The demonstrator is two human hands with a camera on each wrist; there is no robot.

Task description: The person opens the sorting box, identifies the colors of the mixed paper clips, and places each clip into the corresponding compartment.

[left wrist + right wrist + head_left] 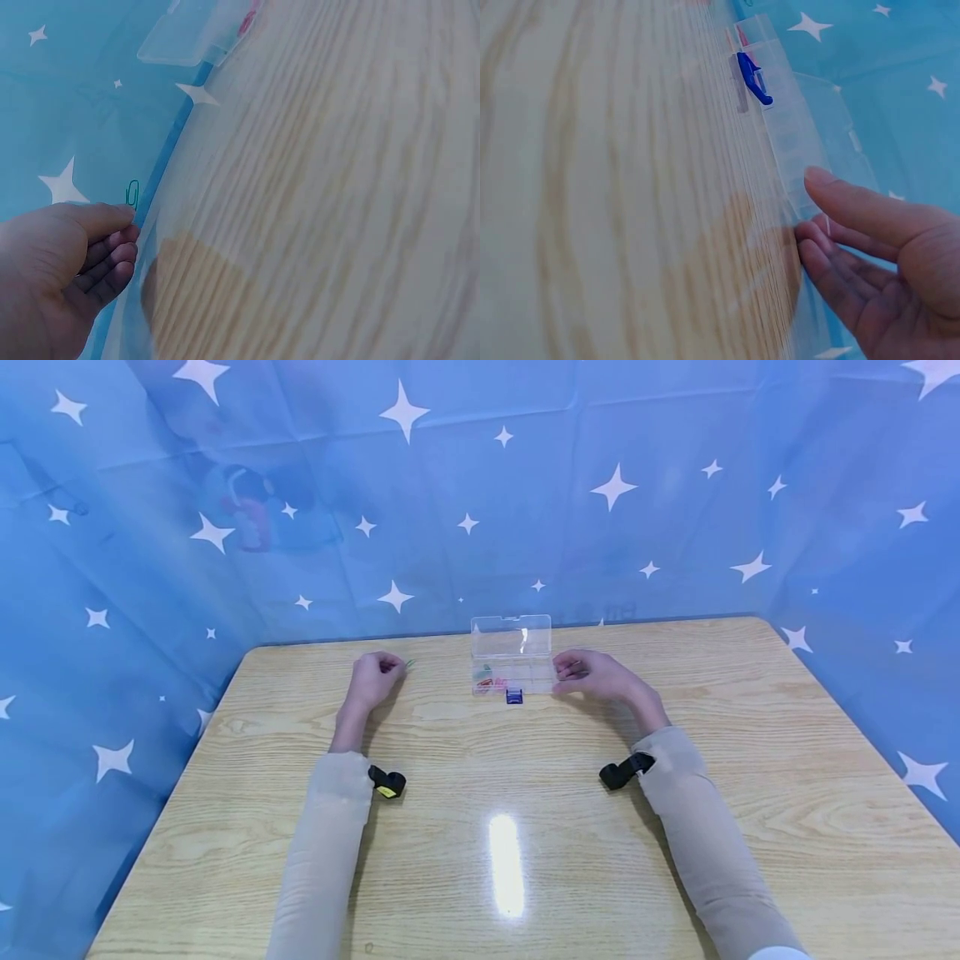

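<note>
A green paper clip [133, 193] stands up from the thumb and index finger of my left hand [375, 677], which pinches its lower end. In the head view that hand is to the left of a clear plastic box [534, 678], over the table. The box's lid [495, 636] stands raised at the back, and a blue latch [514, 696] hangs at its front. Green, red and pink clips [492, 683] lie in its left compartments. My right hand [592, 675] grips the box's right end, thumb at the front corner [804, 201] and curled fingers against the end.
The wood-grain table [435, 827] ends at the back against a blue curtain [480, 485] with white stars. Each sleeve carries a black wrist camera, the left one [387, 782] and the right one [626, 771]. Light glares off the table in front.
</note>
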